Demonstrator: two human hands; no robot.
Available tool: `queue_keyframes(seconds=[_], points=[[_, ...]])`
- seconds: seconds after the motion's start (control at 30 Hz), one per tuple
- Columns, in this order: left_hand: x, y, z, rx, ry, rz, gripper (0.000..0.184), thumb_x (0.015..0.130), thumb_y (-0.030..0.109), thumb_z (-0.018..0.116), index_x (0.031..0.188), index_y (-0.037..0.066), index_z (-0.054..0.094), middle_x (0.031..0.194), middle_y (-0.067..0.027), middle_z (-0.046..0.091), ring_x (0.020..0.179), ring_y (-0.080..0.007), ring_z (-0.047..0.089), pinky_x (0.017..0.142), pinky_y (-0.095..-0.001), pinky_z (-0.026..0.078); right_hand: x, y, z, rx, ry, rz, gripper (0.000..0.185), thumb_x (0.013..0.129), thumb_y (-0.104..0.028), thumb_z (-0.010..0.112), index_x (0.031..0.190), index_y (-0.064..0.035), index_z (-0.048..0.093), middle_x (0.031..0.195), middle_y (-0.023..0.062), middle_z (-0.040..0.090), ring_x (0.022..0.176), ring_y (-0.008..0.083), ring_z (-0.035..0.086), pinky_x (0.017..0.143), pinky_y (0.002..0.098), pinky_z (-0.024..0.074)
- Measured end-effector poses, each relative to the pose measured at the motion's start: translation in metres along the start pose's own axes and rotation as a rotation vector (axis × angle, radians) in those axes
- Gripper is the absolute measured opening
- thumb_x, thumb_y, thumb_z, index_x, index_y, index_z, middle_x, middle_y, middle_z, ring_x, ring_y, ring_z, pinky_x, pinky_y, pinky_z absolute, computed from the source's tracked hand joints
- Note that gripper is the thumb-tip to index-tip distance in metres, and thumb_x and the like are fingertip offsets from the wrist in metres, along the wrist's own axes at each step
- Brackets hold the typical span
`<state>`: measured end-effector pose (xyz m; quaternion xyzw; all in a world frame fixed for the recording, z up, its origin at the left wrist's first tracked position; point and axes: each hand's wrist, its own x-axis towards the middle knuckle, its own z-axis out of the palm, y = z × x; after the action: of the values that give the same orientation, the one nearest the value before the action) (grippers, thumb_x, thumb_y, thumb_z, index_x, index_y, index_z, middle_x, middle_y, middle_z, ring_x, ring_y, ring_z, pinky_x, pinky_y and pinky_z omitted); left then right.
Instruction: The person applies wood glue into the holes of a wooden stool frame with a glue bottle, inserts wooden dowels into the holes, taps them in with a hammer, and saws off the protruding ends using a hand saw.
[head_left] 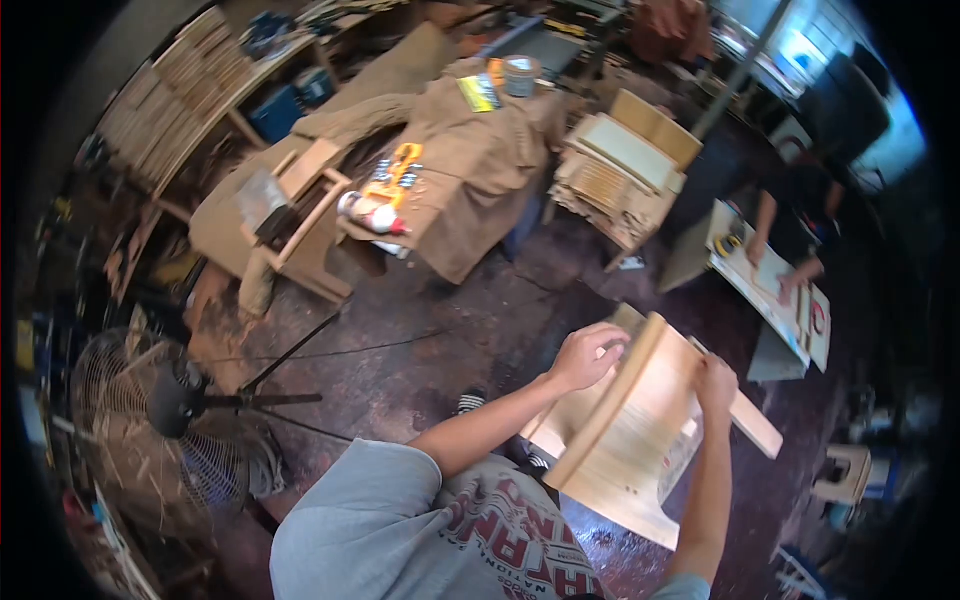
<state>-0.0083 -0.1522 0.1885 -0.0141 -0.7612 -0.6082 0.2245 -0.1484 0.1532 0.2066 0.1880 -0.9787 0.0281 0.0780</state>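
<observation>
A pale, unpainted wooden furniture piece (628, 425) is tilted in front of my body, with a broad panel, a rounded long edge and a curved cut-out at its lower end. My left hand (590, 357) is at the upper left of the rounded edge, its fingers curled against the wood. On the opposite side, my right hand (716, 383) is closed over the panel's edge, its fingertips partly hidden. A flat wooden slat (756, 426) sticks out to the right, beyond my right wrist. How it joins the piece is hidden.
A cloth-covered table (455, 215) holds a bottle (372, 213), yellow-orange clamps and a can (520, 75). A standing fan (165, 395) is at left, its legs spread across the floor. At right, another person's hands (795, 280) rest on a white board (765, 275). Stacked wood pieces (600, 185) stand ahead.
</observation>
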Motion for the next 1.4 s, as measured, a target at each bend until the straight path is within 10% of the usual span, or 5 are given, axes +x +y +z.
queue_keyframes(seconds=[0.37,0.63,0.8,0.93,1.4], points=[[-0.028,-0.195,-0.350,0.586,0.723,-0.329,0.022,0.091,0.020,0.072,0.108,0.006,0.073,0.095,-0.0129,0.072,0.090,-0.0326,0.070,0.084,-0.0429,0.055,0.024,-0.009,0.021,-0.159,-0.297,0.079,0.023,0.097,-0.018,0.056,0.100,0.0036,0.062,0.096,0.0323,0.072,0.092,0.0511,0.071,0.083,0.0581,0.0569],[0.071,-0.300,-0.496,0.528,1.134,-1.122,0.134,0.061,0.071,0.091,0.159,0.000,0.033,0.152,-0.0268,0.052,0.138,-0.0418,0.054,0.115,-0.0488,0.045,0.031,-0.062,0.059,0.135,-0.034,0.253,0.029,0.097,-0.026,0.052,0.106,-0.0036,0.068,0.103,0.0281,0.071,0.097,0.0500,0.069,0.083,0.0578,0.0537],[0.079,-0.362,-0.516,-0.373,1.132,-0.546,0.067,0.076,0.002,0.085,0.134,-0.007,0.052,0.111,-0.0161,0.070,0.085,-0.0294,0.074,0.073,-0.0452,0.067,0.002,-0.234,-0.005,0.426,-0.099,0.164,0.019,0.091,-0.019,0.066,0.100,-0.0066,0.076,0.085,0.0201,0.074,0.083,0.0415,0.073,0.079,0.0512,0.0582],[0.079,-0.265,-0.481,-0.224,1.423,-0.708,0.078,0.080,0.021,0.085,0.135,-0.016,0.044,0.122,-0.0267,0.067,0.092,-0.0343,0.076,0.073,-0.0467,0.068,-0.057,-0.277,-0.012,0.650,-0.219,0.088,0.024,0.091,-0.007,0.058,0.112,-0.0080,0.071,0.099,0.0214,0.075,0.092,0.0421,0.072,0.083,0.0525,0.0568],[0.065,0.089,0.075,-0.702,-0.591,-0.230,0.090,0.098,0.025,0.073,0.167,0.001,0.021,0.163,-0.0166,0.042,0.146,-0.0237,0.046,0.122,-0.0370,0.035,-0.050,-0.054,-0.120,1.516,-0.237,0.186,0.089,0.074,-0.022,0.095,0.146,0.0050,0.050,0.132,0.0157,0.068,0.118,0.0244,0.068,0.107,0.0391,0.0517]])
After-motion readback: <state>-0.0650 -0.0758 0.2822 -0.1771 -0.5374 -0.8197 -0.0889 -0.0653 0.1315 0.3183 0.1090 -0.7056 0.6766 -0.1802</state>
